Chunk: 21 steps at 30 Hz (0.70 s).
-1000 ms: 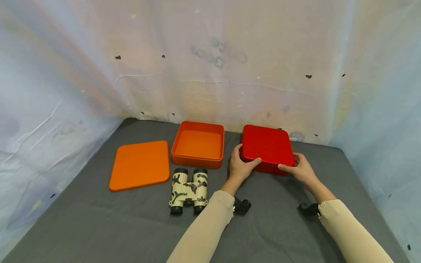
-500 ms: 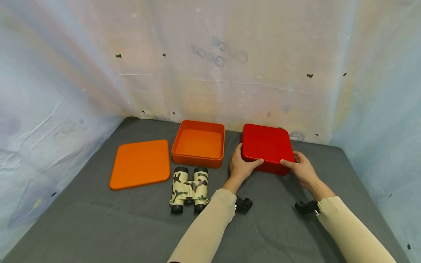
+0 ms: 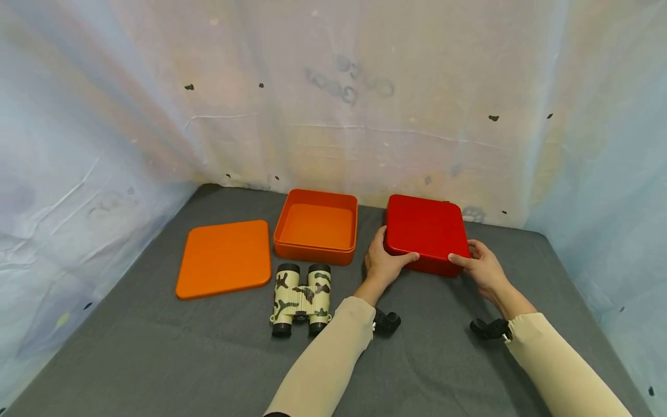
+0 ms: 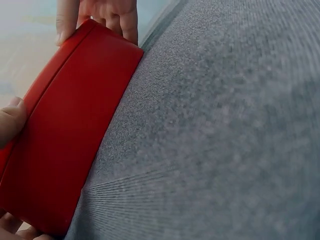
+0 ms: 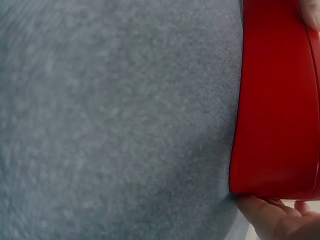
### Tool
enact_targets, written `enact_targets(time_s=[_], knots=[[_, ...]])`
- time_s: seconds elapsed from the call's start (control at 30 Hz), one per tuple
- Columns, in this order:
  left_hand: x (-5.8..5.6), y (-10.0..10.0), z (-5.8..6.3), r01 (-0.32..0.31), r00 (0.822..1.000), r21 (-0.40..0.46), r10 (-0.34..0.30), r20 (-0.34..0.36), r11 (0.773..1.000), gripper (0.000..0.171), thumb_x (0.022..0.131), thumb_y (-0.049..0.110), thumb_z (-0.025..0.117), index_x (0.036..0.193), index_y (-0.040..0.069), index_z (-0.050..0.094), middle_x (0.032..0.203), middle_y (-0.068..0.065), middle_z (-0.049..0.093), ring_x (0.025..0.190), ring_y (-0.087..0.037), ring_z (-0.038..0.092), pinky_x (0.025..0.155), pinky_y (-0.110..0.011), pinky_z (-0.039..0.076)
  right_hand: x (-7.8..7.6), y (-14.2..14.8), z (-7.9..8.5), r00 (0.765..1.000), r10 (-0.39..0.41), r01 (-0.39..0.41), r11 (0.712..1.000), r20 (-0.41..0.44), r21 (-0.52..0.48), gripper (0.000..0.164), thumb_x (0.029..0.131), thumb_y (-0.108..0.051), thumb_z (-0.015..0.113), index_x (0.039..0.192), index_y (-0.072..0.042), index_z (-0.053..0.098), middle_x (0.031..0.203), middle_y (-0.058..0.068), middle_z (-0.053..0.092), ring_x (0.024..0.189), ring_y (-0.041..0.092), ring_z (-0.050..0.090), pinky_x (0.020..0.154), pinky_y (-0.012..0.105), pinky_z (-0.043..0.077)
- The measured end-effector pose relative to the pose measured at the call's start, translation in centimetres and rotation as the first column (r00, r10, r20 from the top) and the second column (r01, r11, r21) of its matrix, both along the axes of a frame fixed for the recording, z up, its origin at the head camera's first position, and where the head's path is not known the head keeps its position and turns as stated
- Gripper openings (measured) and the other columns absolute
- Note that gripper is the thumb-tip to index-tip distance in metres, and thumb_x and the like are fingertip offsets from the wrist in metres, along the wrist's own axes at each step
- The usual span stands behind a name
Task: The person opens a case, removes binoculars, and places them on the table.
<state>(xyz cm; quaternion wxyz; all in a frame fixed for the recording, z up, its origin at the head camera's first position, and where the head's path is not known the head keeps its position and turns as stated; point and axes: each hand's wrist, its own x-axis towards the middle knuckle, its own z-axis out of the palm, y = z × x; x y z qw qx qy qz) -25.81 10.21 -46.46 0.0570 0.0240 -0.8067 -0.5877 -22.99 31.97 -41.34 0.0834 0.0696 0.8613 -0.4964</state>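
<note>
A lidded red box [image 3: 426, 226] sits at the back right of the grey table, held between both hands. My left hand [image 3: 383, 263] grips its near left corner, thumb along the top front edge and fingers on the left side. At the near right corner, my right hand [image 3: 484, 267] grips it, its thumb on the front edge and its fingers around the right side. In the left wrist view a thin seam runs along the red box [image 4: 75, 110] below its top. The right wrist view shows fingers [image 5: 270, 215] against the end of the box. Its inside is hidden.
An uncovered orange box [image 3: 318, 226] stands left of the red one. Its flat orange lid [image 3: 224, 259] lies further left. Camouflage binoculars [image 3: 301, 299] lie in front of the orange box. Fabric walls [image 3: 339, 116] enclose the back and sides of the table [image 3: 208, 359].
The right thumb has shifted slightly upward on the front edge of the red box. Both hands still hold the box, and the other things stay where they were.
</note>
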Motion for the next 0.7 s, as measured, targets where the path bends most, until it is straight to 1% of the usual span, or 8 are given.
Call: enact_targets(time_s=[0.1, 0.23, 0.3, 0.43, 0.53, 0.7], knots=[[0.01, 0.01, 0.07, -0.002, 1.0, -0.006, 0.002, 0.001, 1.0, 0.096, 0.067, 0.044, 0.086, 0.147, 0.021, 0.038, 0.146, -0.001, 0.048, 0.128, -0.024, 0.048, 0.107, -0.05, 0.036, -0.08, 0.09, 0.0, 1.0, 0.003, -0.003, 1.0, 0.0, -0.011, 0.086, 0.092, -0.039, 0.063, 0.152, 0.0, 0.015, 0.147, 0.027, 0.034, 0.116, 0.025, 0.049, 0.082, 0.017, 0.048], [0.04, 0.11, 0.12, -0.009, 1.0, -0.008, 0.009, -0.003, 1.0, 0.096, 0.066, 0.044, 0.087, 0.146, 0.021, 0.039, 0.146, -0.001, 0.048, 0.128, -0.024, 0.049, 0.107, -0.049, 0.037, -0.23, 0.24, 0.01, 1.0, 0.006, -0.006, 1.0, 0.003, -0.027, 0.086, 0.092, -0.037, 0.064, 0.152, 0.001, 0.014, 0.146, 0.026, 0.034, 0.1, 0.008, 0.052, 0.082, 0.021, 0.05], [0.06, 0.15, 0.15, -0.014, 1.0, -0.004, 0.014, -0.001, 1.0, 0.096, 0.066, 0.044, 0.087, 0.146, 0.021, 0.039, 0.146, -0.001, 0.048, 0.128, -0.024, 0.049, 0.106, -0.049, 0.038, -0.3, 0.27, 0.0, 1.0, 0.012, -0.012, 0.999, 0.004, -0.037, 0.085, 0.093, -0.035, 0.063, 0.152, 0.001, 0.014, 0.146, 0.026, 0.034, 0.094, 0.003, 0.052, 0.081, 0.022, 0.051], [0.04, 0.26, 0.16, -0.024, 1.0, 0.003, 0.023, 0.005, 1.0, 0.096, 0.066, 0.043, 0.087, 0.146, 0.021, 0.04, 0.146, 0.0, 0.048, 0.127, -0.024, 0.049, 0.106, -0.049, 0.038, -0.41, 0.31, -0.02, 1.0, 0.017, -0.017, 0.999, 0.002, -0.052, 0.083, 0.093, -0.033, 0.063, 0.151, 0.001, 0.014, 0.143, 0.026, 0.036, 0.091, 0.0, 0.052, 0.08, 0.025, 0.051], [0.0, 0.32, 0.19, -0.029, 1.0, 0.002, 0.029, 0.01, 1.0, 0.095, 0.066, 0.042, 0.087, 0.146, 0.021, 0.04, 0.145, 0.0, 0.049, 0.127, -0.023, 0.049, 0.106, -0.049, 0.038, -0.47, 0.32, -0.01, 1.0, 0.013, -0.013, 0.998, 0.006, -0.056, 0.081, 0.093, -0.033, 0.063, 0.151, 0.001, 0.017, 0.139, 0.023, 0.039, 0.09, 0.0, 0.054, 0.081, 0.027, 0.051], [0.02, 0.28, 0.37, -0.023, 1.0, -0.009, 0.023, 0.014, 1.0, 0.096, 0.067, 0.04, 0.087, 0.147, 0.022, 0.038, 0.147, 0.0, 0.047, 0.128, -0.024, 0.048, 0.107, -0.05, 0.037, -0.51, 0.38, 0.02, 1.0, 0.015, -0.014, 0.998, 0.016, -0.063, 0.08, 0.093, -0.031, 0.063, 0.15, 0.001, 0.017, 0.136, 0.021, 0.041, 0.087, -0.002, 0.054, 0.081, 0.026, 0.051]])
